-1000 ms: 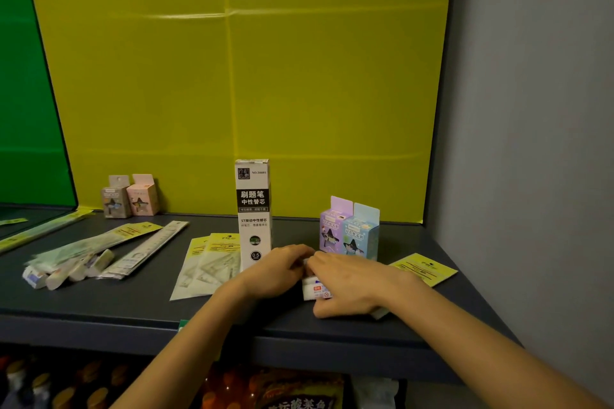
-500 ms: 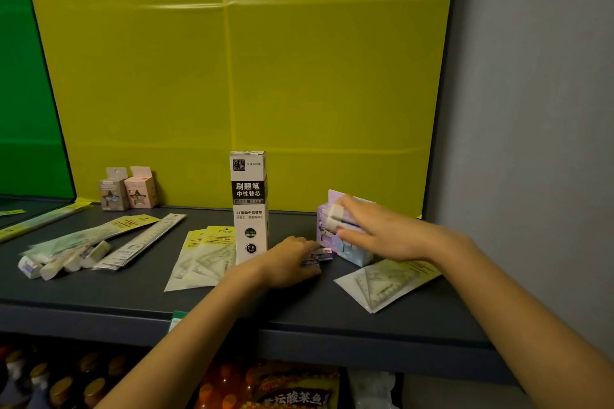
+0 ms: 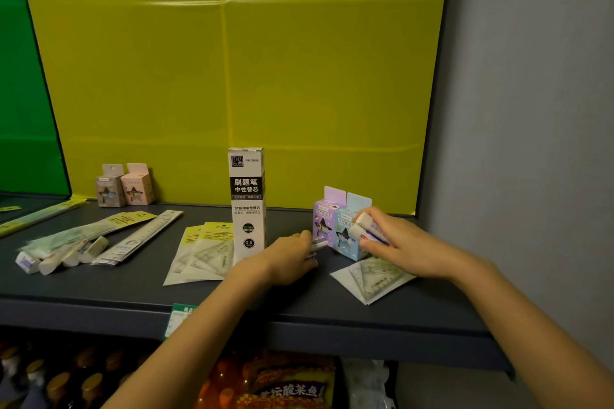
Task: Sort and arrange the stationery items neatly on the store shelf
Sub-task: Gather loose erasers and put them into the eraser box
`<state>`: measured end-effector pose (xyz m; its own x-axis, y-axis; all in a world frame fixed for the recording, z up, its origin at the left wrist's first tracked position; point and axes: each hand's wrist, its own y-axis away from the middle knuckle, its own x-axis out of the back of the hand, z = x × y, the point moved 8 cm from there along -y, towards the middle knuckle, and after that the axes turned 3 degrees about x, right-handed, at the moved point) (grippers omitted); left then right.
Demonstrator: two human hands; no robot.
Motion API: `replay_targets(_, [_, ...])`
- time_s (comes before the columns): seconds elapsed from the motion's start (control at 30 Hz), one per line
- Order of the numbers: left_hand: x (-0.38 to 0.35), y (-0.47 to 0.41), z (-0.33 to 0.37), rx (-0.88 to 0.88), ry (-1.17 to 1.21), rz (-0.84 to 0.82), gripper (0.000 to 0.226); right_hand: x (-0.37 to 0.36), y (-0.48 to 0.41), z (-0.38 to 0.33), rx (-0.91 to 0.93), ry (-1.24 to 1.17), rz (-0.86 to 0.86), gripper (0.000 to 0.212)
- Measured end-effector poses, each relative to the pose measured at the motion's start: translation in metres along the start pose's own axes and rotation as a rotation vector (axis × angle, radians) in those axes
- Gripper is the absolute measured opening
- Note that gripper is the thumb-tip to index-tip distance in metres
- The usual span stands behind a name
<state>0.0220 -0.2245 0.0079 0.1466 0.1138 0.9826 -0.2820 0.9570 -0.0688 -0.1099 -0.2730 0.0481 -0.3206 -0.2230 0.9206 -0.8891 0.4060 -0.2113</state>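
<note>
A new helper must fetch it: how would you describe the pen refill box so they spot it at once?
Find the grey shelf in front of the yellow back panel. Near its middle, left of the person's left hand, stands the pen refill box. It is the only tall box, white with a black band of Chinese characters, towering over the flat set-square packets beside it.

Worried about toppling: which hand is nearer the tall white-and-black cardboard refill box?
Left. The left hand lies just beside the refill box; the right hand is farther right, gripping white erasers.
</note>
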Motion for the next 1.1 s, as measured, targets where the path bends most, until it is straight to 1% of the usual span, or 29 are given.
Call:
replay_targets(0.13, [0.011, 0.011, 0.004, 0.006, 0.073, 0.114, 0.031, -0.001, 0.001, -0.003, 0.004, 0.009, 0.006, 0.021])
replay_targets(0.23, [0.023, 0.025, 0.009, -0.029, 0.162, 0.184, 0.028, 0.004, 0.003, -0.015, 0.034, 0.007, 0.056, 0.02])
replay_targets(0.33, [0.045, 0.05, 0.006, -0.078, 0.253, 0.297, 0.021, 0.011, 0.003, -0.035, 0.095, -0.019, 0.106, 0.017])
replay_targets(0.43, [0.07, 0.085, -0.01, -0.121, 0.31, 0.385, 0.015, 0.012, 0.002, -0.065, 0.173, -0.086, 0.108, 0.013])
replay_targets(0.47, [0.077, 0.097, -0.018, -0.116, 0.328, 0.398, 0.016, 0.011, 0.0, -0.077, 0.198, -0.113, 0.104, 0.015])
replay_targets(0.57, [0.094, 0.134, -0.055, -0.05, 0.37, 0.427, 0.018, 0.0, -0.013, -0.115, 0.261, -0.141, 0.067, 0.025])
replay_targets(0.67, [0.104, 0.169, -0.105, 0.052, 0.389, 0.469, 0.016, -0.02, -0.032, -0.156, 0.342, -0.084, 0.044, 0.019])
replay_targets(0.8, [0.104, 0.22, -0.179, 0.196, 0.473, 0.468, 0.009, -0.056, -0.057, -0.213, 0.426, -0.077, -0.009, 0.021])
replay_targets(0.87, [0.103, 0.251, -0.215, 0.239, 0.499, 0.475, 0.013, -0.076, -0.068, -0.244, 0.461, -0.075, -0.028, 0.026])
replay_targets(1.0, [0.103, 0.314, -0.287, 0.341, 0.492, 0.506, 0.021, -0.115, -0.089, -0.313, 0.497, -0.051, -0.043, 0.027])
replay_targets(1.1, [0.105, 0.355, -0.331, 0.401, 0.483, 0.51, 0.019, -0.142, -0.105, -0.357, 0.507, -0.065, -0.046, 0.029])
